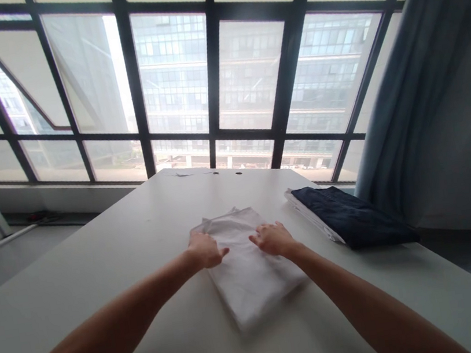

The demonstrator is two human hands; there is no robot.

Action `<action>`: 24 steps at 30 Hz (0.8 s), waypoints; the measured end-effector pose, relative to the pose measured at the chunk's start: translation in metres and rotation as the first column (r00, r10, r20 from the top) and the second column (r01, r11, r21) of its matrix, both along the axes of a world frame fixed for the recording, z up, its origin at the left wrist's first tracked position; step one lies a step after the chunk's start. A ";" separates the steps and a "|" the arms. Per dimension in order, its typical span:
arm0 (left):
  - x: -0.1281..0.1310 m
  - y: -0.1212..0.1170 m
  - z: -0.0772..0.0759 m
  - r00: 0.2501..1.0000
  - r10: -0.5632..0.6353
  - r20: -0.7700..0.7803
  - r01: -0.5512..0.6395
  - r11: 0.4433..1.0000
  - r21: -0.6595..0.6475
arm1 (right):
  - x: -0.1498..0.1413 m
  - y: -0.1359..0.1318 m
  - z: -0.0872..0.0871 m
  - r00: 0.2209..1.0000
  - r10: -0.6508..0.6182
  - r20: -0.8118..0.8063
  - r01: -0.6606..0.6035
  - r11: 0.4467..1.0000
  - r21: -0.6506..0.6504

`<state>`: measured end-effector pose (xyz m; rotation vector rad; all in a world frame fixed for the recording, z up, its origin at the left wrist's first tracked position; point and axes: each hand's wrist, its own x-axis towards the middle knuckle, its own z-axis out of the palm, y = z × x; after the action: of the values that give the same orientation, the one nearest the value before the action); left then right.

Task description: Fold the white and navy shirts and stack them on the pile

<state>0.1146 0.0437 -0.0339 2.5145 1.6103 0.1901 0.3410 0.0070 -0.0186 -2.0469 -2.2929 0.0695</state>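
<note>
A folded white garment [250, 279] lies at a slant on the white table in front of me, with loose corners at its far end. My left hand [204, 250] rests on its far left edge, thumb stretched inward over the cloth. On the far right part of the same garment lies my right hand [273, 239], palm down, its thumb pointing inward and its fingers apart. Both hands look open and press on the fabric; the left fingertips are partly hidden. The garment's near edge is slightly blurred.
A stack of folded clothes, dark navy [350, 216] over white [311, 215], sits at the table's right edge. Two dark round holes and a pale scrap mark the far end of the white table [138, 231]. Beyond stand windows and a blue-grey curtain [399, 95].
</note>
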 end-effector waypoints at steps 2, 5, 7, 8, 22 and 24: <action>0.003 -0.013 0.003 0.998 -0.049 0.040 0.045 0.994 0.096 | -0.010 0.013 0.003 0.994 0.110 -0.026 -0.108 0.993 0.056; -0.004 -0.016 -0.001 0.993 -0.113 0.045 0.102 0.976 0.194 | -0.027 0.039 -0.001 0.953 0.295 -0.066 -0.291 0.955 0.058; -0.012 -0.011 -0.009 0.991 -0.133 0.024 0.129 0.984 0.124 | -0.038 0.059 -0.007 0.946 0.316 -0.076 -0.314 0.949 0.026; -0.015 -0.008 -0.015 0.991 -0.130 0.022 0.128 0.989 0.076 | -0.041 0.070 -0.010 0.949 0.306 -0.073 -0.307 0.952 0.001; -0.018 -0.003 -0.026 0.994 -0.066 0.085 0.063 0.997 0.033 | -0.039 0.124 -0.028 0.996 0.025 -0.087 -0.013 0.991 0.135; -0.018 -0.001 -0.024 0.996 -0.058 0.074 0.056 0.998 0.029 | -0.044 0.103 -0.029 0.995 0.026 -0.093 -0.008 0.982 0.188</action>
<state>0.0963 0.0429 -0.0575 2.5371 1.5164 0.2983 0.2973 0.1098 -0.0474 -1.8902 -2.1705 -0.0460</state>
